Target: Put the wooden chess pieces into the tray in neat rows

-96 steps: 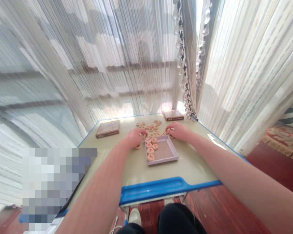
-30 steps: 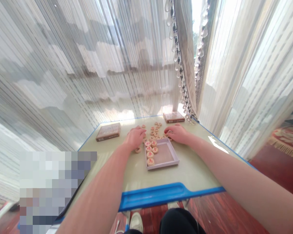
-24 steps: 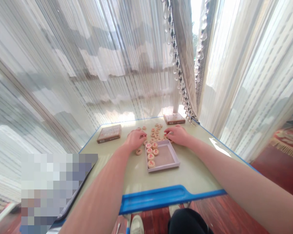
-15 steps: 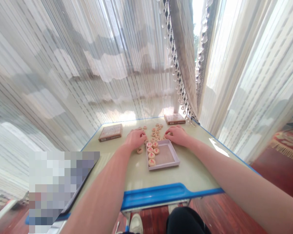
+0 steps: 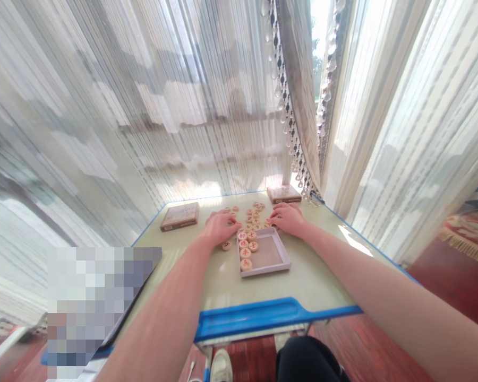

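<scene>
A shallow white box tray (image 5: 271, 253) lies on the table with several round wooden xiangqi pieces in it, marked in red; they stand in one column along the left wall, with two more beside it. At the tray's far left corner, my left hand (image 5: 220, 227) is closed, its fingers curled on a xiangqi piece partly hidden under them. My right hand (image 5: 290, 217) is beyond the far right corner, fingers bent round another xiangqi piece (image 5: 279, 216). Between the hands lie several loose pieces (image 5: 256, 220). One dark-marked piece (image 5: 227, 245) rests left of the tray.
A flat brown box (image 5: 179, 216) lies at the far left of the table and a second box (image 5: 283, 193) at the far right. Blue trim (image 5: 247, 317) edges the table. A blurred-out object (image 5: 107, 297) covers the near left. Striped curtains (image 5: 207, 106) hang behind.
My left hand has shifted slightly at the tray's far left corner, its fingertips lower and closer to it. The right hand stays almost still. The pieces in the tray are unchanged.
</scene>
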`<control>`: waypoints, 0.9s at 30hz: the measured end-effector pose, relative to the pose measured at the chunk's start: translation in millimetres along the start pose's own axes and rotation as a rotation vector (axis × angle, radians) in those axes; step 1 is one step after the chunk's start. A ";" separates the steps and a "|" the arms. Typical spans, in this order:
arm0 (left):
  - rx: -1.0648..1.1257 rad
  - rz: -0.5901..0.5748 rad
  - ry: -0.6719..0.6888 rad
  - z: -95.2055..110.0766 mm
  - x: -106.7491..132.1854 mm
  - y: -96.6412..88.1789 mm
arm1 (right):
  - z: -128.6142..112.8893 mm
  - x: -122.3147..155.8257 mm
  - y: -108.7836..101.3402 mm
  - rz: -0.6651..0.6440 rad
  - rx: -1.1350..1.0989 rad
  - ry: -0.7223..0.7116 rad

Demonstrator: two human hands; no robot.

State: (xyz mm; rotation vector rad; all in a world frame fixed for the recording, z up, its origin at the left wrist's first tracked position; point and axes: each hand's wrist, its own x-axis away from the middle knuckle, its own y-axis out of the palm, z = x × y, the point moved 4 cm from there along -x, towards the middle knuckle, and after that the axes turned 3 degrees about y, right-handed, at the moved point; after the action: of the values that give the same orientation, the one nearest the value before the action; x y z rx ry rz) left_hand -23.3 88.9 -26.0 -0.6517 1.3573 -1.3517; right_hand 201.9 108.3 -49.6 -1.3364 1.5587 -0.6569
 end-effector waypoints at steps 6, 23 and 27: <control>-0.012 -0.007 -0.046 -2.5 -2.5 1.6 | -4.0 3.3 -1.7 -0.015 -0.032 -0.080; 0.017 -0.090 0.002 -5.9 -1.3 6.8 | 0.5 2.2 -0.8 -0.030 -0.081 -0.049; 0.024 -0.059 0.005 -7.7 -1.3 7.5 | 2.9 0.8 2.7 -0.040 -0.155 -0.045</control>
State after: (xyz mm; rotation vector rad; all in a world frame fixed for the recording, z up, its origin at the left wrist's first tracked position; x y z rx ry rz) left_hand -27.8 94.4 -34.3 -0.6775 1.3326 -1.4158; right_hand 203.4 108.8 -53.4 -1.4905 1.5758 -0.5353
